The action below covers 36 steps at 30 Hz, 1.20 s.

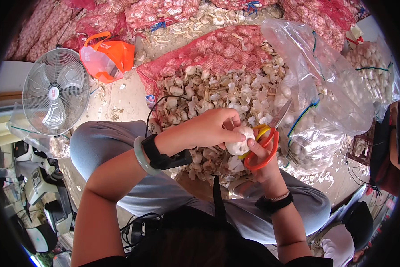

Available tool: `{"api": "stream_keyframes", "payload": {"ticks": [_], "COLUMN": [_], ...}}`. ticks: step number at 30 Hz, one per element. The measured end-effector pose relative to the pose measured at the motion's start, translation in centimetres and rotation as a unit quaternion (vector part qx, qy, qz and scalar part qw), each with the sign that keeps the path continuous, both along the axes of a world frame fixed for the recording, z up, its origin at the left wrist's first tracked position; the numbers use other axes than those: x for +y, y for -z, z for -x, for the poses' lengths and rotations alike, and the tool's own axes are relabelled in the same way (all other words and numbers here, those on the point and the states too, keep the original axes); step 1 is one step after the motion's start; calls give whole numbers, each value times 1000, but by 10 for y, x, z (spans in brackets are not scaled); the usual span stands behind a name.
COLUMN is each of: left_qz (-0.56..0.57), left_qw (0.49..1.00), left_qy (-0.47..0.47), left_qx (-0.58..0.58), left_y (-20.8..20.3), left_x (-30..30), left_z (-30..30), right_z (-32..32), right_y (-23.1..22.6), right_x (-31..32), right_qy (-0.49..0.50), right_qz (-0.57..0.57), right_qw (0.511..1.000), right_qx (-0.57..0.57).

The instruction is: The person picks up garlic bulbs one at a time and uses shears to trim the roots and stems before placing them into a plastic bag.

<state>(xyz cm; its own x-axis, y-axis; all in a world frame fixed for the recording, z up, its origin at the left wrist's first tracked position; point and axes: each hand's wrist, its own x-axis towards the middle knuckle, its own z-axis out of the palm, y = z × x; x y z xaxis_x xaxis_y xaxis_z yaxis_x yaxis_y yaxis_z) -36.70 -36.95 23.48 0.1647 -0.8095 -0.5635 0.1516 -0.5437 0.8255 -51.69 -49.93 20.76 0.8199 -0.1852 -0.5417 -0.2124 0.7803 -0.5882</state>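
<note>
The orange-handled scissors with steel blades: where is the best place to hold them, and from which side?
Grip the orange-handled steel scissors by the orange loops, coming from below, on the person's side. The blades point up and away over the white garlic bulb, and the right hand already has fingers through the loops.

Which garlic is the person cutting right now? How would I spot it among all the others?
Start at the big pile of loose garlic spilling from the red mesh sack. Just below it, above the person's grey lap, the left hand pinches one white garlic bulb against orange-handled scissors in the right hand. It is the only bulb lifted off the pile and held in fingers.
</note>
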Motion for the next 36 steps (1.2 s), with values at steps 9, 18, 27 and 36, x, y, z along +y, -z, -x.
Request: {"api": "stream_keyframes", "payload": {"ticks": [9, 18, 27, 36], "left_qz": [62, 76, 34, 65], "left_qw": [973, 984, 966, 939], "left_qy": [-198, -149, -101, -68], "left_qx": [97, -62, -234, -330], "left_y": [-3, -10, -7, 1], "left_x": [-3, -5, -3, 0], "left_z": [4, -2, 7, 12], "right_z": [2, 3, -2, 0], "right_y": [11, 15, 3, 13], "right_x": [-6, -8, 1, 2], "right_qy": [-4, 4, 41, 41], "right_qz": [53, 51, 54, 62], "right_qw": [998, 998, 998, 997], "right_qx": [-24, -34, -3, 1]}}
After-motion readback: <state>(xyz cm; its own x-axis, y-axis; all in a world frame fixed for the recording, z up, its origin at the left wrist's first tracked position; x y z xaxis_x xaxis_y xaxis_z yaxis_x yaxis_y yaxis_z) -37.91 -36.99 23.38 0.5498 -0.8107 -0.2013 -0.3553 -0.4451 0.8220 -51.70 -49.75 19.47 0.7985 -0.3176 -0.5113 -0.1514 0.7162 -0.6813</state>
